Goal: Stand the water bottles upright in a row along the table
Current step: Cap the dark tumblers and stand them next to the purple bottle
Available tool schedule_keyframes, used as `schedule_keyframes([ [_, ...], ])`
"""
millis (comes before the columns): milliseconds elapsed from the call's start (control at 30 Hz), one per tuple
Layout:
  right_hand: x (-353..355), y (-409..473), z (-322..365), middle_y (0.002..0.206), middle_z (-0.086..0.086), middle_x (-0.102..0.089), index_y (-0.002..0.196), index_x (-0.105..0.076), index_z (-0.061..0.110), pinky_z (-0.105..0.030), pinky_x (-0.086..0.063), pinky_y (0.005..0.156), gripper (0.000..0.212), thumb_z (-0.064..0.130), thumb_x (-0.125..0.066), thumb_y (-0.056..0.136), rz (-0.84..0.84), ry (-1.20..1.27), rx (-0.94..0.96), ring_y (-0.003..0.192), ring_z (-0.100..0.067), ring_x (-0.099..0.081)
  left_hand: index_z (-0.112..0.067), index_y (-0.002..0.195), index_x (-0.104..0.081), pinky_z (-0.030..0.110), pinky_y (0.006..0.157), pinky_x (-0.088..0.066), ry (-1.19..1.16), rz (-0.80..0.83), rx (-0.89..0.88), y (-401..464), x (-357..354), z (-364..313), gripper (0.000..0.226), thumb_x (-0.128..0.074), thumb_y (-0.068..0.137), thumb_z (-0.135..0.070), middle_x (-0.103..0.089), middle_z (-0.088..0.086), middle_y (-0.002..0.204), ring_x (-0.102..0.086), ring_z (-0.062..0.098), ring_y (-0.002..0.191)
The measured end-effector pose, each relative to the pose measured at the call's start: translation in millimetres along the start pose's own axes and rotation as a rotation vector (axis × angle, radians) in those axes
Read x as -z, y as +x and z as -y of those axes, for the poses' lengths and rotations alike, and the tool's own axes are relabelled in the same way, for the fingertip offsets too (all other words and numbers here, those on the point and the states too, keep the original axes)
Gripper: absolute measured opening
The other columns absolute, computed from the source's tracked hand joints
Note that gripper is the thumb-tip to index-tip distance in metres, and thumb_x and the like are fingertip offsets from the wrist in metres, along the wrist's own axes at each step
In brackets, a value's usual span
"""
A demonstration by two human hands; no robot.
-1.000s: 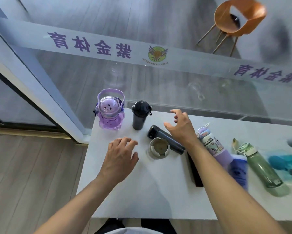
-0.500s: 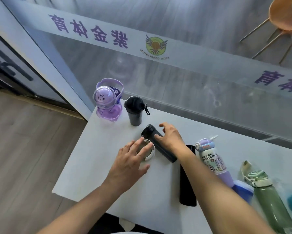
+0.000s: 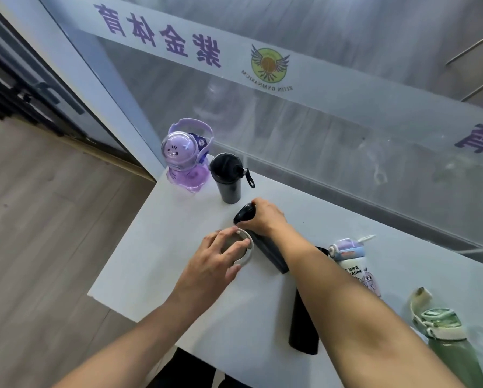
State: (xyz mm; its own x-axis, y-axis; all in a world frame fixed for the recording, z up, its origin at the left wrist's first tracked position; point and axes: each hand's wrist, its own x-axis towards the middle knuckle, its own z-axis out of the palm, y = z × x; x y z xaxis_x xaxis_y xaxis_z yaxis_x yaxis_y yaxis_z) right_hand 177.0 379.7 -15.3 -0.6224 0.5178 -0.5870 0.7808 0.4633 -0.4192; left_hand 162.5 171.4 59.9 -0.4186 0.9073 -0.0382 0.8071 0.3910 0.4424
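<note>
Dark flask [image 3: 262,247] lies on its side on the white table [image 3: 156,247], cap end pointing toward the standing black tumbler [image 3: 229,177]. Right hand [image 3: 265,218] is now clamped around the flask just below the cap; half a second back only the fingertips rested on it, a second back the hand was spread in the air above it. Left hand [image 3: 215,261] has come in as well: fingers are curled over the rim of the light-rimmed cup [image 3: 244,249], which touches the flask on its left. Whether the cup is actually gripped cannot be told, as the palm hides it. Judged meaning: grasp phase is done and the tilt-up of the flask is next, with the cup probably being steadied or shifted clear.

Two bottles are already upright at the far left corner: the purple bottle [image 3: 187,158] and the tumbler beside it. The row is judged to continue from the tumbler toward the right.

Right of the flask, all lying flat: a second black flask [image 3: 304,329], partly hidden under the right forearm; a white-and-purple cartoon bottle [image 3: 352,264]; a green bottle [image 3: 447,340] at the frame edge.

Obstruction: the cup sits against the flask, and the tumbler is near the cap end, so room to swing the flask upright is tight. The glass wall [image 3: 318,135] runs just behind the row.
</note>
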Motion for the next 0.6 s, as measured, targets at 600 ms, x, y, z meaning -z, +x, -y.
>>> schedule_keyframes([
  [600, 44.4, -83.2, -35.2, 0.125, 0.01, -0.056, 0.13, -0.049, 0.042, -0.039, -0.053, 0.098, 0.077, 0.024, -0.089, 0.065, -0.538, 0.627, 0.137, 0.111, -0.007, -0.058, -0.037, 0.127, -0.05, 0.034, 0.084, -0.053, -0.039, -0.009, 0.036, 1.2, -0.8, 0.1, 0.053, -0.074, 0.081, -0.025, -0.041, -0.007, 0.142, -0.043, 0.025, 0.112],
])
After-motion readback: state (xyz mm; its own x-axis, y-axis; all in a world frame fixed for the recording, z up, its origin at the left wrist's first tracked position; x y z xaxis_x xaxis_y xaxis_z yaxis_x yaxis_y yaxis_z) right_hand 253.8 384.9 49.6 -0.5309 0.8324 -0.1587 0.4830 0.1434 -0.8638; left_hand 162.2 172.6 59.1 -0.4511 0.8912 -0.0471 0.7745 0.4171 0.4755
